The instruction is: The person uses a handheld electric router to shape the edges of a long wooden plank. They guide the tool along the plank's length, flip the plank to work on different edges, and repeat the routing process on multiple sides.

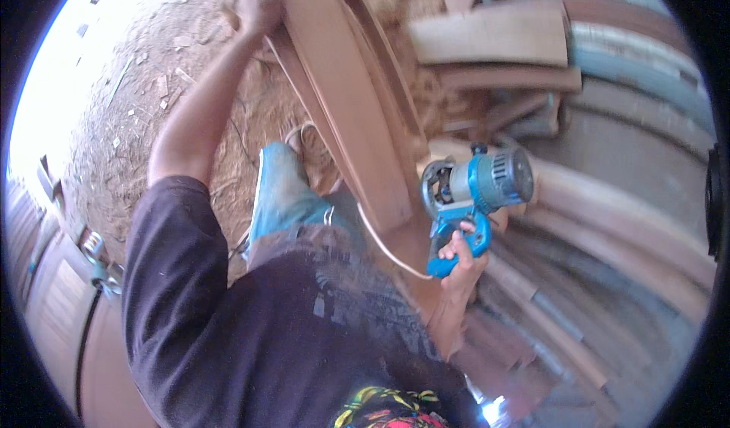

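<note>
Head view: our right hand (pixel 464 252) wraps its fingers tight around the handle of a blue router (pixel 475 188), held against a reddish plank (pixel 346 101), while our outstretched left hand (pixel 257 4) grips the plank's far end above sawdust-strewn ground (pixel 144 86).

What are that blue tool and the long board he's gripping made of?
The blue tool looks like moulded plastic, matt blue, with a grey, ribbed motor cap that could be metal or plastic. The board seems bare reddish-brown wood: unvarnished and dull, with sawdust-like litter on the ground around it.
</note>
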Available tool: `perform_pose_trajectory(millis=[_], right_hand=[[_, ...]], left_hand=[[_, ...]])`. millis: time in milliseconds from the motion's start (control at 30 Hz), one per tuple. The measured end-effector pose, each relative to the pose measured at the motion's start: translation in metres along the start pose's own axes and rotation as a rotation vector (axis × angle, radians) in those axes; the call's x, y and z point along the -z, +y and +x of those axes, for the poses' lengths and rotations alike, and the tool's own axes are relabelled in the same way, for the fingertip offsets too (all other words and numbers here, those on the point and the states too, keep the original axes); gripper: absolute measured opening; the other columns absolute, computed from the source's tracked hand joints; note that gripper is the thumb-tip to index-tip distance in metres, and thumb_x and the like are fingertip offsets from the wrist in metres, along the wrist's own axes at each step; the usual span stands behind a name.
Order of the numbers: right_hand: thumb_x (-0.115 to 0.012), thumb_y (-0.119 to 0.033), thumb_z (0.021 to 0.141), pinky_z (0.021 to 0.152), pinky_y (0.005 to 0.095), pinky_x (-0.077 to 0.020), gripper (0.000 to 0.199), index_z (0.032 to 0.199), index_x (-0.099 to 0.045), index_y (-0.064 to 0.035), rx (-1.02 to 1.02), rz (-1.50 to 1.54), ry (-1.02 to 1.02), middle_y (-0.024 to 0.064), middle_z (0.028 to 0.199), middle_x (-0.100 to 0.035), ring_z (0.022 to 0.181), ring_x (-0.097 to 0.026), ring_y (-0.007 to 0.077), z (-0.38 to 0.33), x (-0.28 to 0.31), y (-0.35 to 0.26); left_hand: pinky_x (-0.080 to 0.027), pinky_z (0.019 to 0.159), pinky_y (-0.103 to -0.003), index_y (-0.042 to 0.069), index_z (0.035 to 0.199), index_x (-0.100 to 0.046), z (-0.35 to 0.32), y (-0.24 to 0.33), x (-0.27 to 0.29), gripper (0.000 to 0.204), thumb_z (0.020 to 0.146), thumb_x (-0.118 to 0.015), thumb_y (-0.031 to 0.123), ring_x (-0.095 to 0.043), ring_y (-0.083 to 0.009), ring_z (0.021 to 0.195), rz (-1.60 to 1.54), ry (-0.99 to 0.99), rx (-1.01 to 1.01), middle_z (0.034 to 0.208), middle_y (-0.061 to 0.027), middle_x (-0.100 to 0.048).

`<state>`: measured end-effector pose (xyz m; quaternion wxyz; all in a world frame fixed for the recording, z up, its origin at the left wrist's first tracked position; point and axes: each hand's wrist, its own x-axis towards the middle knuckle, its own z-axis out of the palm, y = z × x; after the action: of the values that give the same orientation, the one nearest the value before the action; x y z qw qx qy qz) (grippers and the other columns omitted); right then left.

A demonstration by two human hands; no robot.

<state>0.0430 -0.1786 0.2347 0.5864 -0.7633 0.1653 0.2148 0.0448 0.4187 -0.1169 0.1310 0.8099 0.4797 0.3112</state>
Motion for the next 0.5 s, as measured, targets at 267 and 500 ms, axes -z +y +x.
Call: perform_pose_trajectory(millis=[267,500], right_hand=[[-0.070,-0.002,0.096,0.059,0.0280,-0.0461,0.034,0.129,-0.061,0.0011,0.019,-0.045,0.000,0.0062,0.090,-0.062,0.062,-0.052,0.0091,-0.032,0.083,0.046],[-0.073,-0.002,0.097,0.063,0.0277,-0.0482,0.035,0.130,-0.065,0.0015,0.144,-0.327,-0.364,0.0031,0.088,-0.065,0.068,-0.057,0.0082,0.011,0.135,0.079]], left_hand=[[-0.033,0.126,-0.050,-0.003,0.161,-0.036,-0.120,0.114,0.084,0.078,0.106,-0.061,0.045,-0.041,-0.0447,0.154,-0.407,-0.256,0.218,0.164,-0.0310,-0.043],[-0.029,0.128,-0.052,-0.005,0.166,-0.026,-0.235,0.170,0.099,0.082,0.108,-0.056,0.045,-0.035,-0.0457,0.158,-0.366,-0.258,0.277,0.169,-0.0318,-0.034]])
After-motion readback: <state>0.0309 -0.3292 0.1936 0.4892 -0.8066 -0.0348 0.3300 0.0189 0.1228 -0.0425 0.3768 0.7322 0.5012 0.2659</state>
